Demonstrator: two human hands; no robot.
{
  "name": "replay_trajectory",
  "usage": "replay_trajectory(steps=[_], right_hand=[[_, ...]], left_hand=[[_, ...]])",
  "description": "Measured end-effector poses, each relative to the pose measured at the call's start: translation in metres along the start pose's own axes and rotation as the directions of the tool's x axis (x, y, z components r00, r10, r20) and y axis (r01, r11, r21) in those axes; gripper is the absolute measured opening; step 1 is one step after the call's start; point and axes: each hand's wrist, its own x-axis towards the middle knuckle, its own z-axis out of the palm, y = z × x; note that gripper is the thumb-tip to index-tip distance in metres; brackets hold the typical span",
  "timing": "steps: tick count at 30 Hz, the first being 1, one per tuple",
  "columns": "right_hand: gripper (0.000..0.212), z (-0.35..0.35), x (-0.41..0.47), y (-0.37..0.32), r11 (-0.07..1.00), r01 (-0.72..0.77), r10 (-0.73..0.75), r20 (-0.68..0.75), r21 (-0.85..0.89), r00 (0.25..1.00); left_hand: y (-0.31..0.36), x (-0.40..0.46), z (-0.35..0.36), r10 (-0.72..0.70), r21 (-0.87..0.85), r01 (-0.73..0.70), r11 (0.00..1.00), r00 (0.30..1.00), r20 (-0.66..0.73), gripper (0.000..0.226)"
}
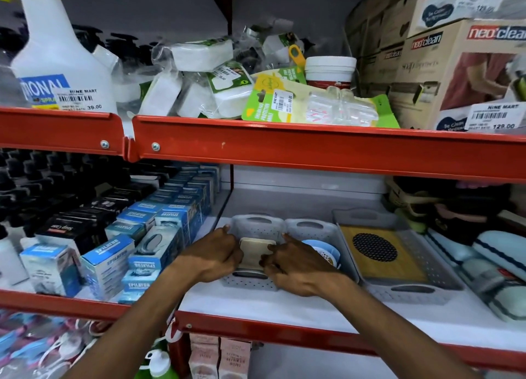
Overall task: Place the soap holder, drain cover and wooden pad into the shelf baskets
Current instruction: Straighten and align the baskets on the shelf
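Three grey perforated baskets stand side by side on the middle shelf. In the left basket [250, 225] lies a cream soap holder [254, 250]; my left hand [213, 257] grips its left edge and my right hand [296, 264] its right edge. The middle basket [313, 227] holds a blue round drain cover [323, 249], partly hidden behind my right hand. The large right basket [427, 289] holds a wooden pad [398, 260] with a black dotted disc [375, 247] on it.
Blue boxes [108, 262] crowd the shelf left of the baskets. Pale blue pouches [501, 259] lie at the right. The red upper shelf edge [313, 148] overhangs the baskets. White spray bottles, packets and cardboard boxes fill the top shelf.
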Motion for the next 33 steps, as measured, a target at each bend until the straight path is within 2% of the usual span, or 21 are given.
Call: replay_trajectory(steps=[3, 5, 8, 10, 14, 21, 24, 27, 29, 33], right_hand=[[0.044, -0.003, -0.004, -0.003, 1.000, -0.009, 0.009, 0.026, 0.021, 1.000], [0.032, -0.007, -0.010, -0.006, 0.998, 0.007, -0.006, -0.007, 0.058, 1.000], [0.021, -0.013, -0.028, -0.009, 0.995, -0.003, 0.020, -0.165, 0.102, 0.986], [0.016, -0.013, -0.047, -0.008, 0.993, -0.073, 0.093, -0.243, 0.091, 0.965], [0.026, -0.007, -0.074, -0.003, 0.961, -0.276, 0.274, -0.180, 0.013, 0.945], [0.031, 0.004, -0.063, 0.006, 0.922, -0.386, 0.387, -0.103, 0.032, 0.916], [0.036, 0.002, -0.073, 0.002, 0.936, -0.349, 0.351, -0.075, 0.035, 0.933], [0.038, -0.002, -0.091, -0.007, 0.964, -0.262, 0.265, -0.144, 0.042, 0.953], [0.039, -0.004, -0.100, -0.013, 0.968, -0.245, 0.251, -0.141, 0.053, 0.958], [0.033, -0.008, -0.111, -0.021, 0.971, -0.228, 0.235, -0.106, 0.072, 0.966]], left_hand=[[0.000, -0.001, 0.002, 0.042, 0.024, -0.042, 0.999, 0.999, -0.004, 0.036], [0.005, -0.007, 0.001, 0.051, 0.007, -0.051, 0.999, 0.999, -0.017, 0.036], [0.015, -0.019, 0.001, 0.078, -0.043, -0.083, 0.996, 0.991, -0.105, 0.050], [0.025, -0.032, 0.008, 0.073, -0.108, -0.095, 0.990, 0.980, -0.186, 0.048], [0.046, -0.043, 0.028, 0.098, -0.249, -0.151, 0.957, 0.972, -0.213, 0.037], [0.056, -0.041, 0.044, 0.037, -0.311, -0.127, 0.942, 0.959, -0.280, 0.029], [0.061, -0.048, 0.046, 0.009, -0.328, -0.118, 0.937, 0.949, -0.314, 0.025], [0.065, -0.060, 0.048, -0.005, -0.352, -0.116, 0.929, 0.945, -0.326, 0.022], [0.067, -0.068, 0.049, -0.010, -0.366, -0.122, 0.922, 0.941, -0.339, 0.022], [0.073, -0.082, 0.049, -0.010, -0.357, -0.125, 0.926, 0.936, -0.352, 0.022]])
